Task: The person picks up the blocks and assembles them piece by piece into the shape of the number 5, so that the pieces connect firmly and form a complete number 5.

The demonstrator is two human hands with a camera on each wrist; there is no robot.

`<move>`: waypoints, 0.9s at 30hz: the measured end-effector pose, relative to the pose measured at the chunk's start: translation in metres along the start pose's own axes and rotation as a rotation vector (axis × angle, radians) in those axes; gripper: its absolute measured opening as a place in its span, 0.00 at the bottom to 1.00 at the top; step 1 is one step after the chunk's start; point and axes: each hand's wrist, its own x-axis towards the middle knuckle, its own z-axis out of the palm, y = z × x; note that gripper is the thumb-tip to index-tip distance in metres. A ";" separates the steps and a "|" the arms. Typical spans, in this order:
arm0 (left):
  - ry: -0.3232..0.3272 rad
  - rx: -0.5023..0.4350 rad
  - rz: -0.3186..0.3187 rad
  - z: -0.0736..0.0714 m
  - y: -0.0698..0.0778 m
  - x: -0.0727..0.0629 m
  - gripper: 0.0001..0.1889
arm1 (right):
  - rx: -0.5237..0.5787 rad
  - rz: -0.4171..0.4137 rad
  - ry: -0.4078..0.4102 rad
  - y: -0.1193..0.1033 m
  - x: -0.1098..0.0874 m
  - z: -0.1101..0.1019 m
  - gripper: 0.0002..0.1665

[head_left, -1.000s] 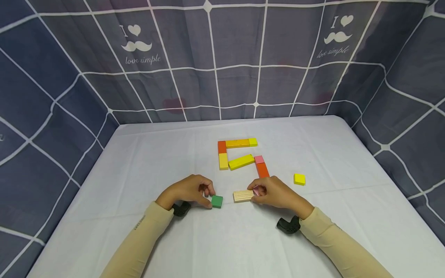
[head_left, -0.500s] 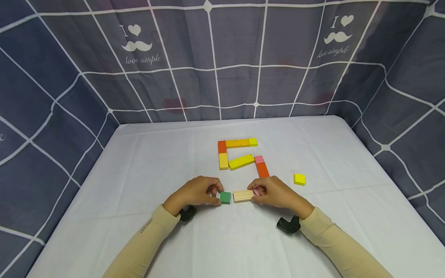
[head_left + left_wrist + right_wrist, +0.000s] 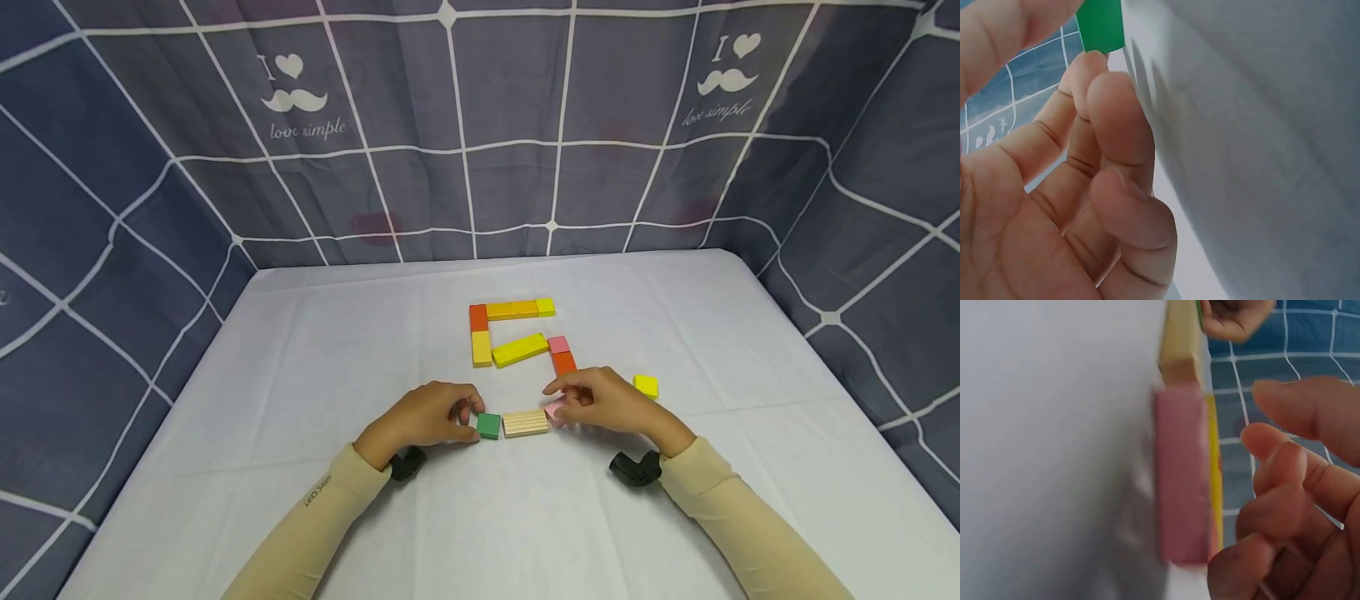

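Observation:
My left hand (image 3: 431, 414) pinches a small green block (image 3: 488, 426) at its left side, thumb at the near corner and a finger at the far one. In the left wrist view, fingertips meet the edge of that green block (image 3: 1100, 26). Just right of it lies a ridged bare-wood block (image 3: 526, 423), a narrow gap between them. A pink block (image 3: 554, 412) stands at the wooden block's right end, partly hidden by my right hand (image 3: 621, 402). In the right wrist view, bent, spread fingers (image 3: 1279, 462) stand apart from the pink block (image 3: 1182, 478), holding nothing.
Farther back, an orange-red block (image 3: 478, 317), an orange bar (image 3: 512, 310), a pale yellow block (image 3: 482, 349) and a slanted yellow bar (image 3: 521, 349) form an angular line. A red block (image 3: 563, 363) continues it. One yellow block (image 3: 646, 386) sits apart on the white tablecloth (image 3: 360, 333).
My left hand has slid the green block right, close to the wooden block. My right hand has let go of the pieces at the right end and moved slightly back and right.

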 end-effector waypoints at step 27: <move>0.003 0.012 0.006 -0.001 0.001 0.000 0.13 | -0.091 0.183 0.075 0.048 -0.044 -0.096 0.14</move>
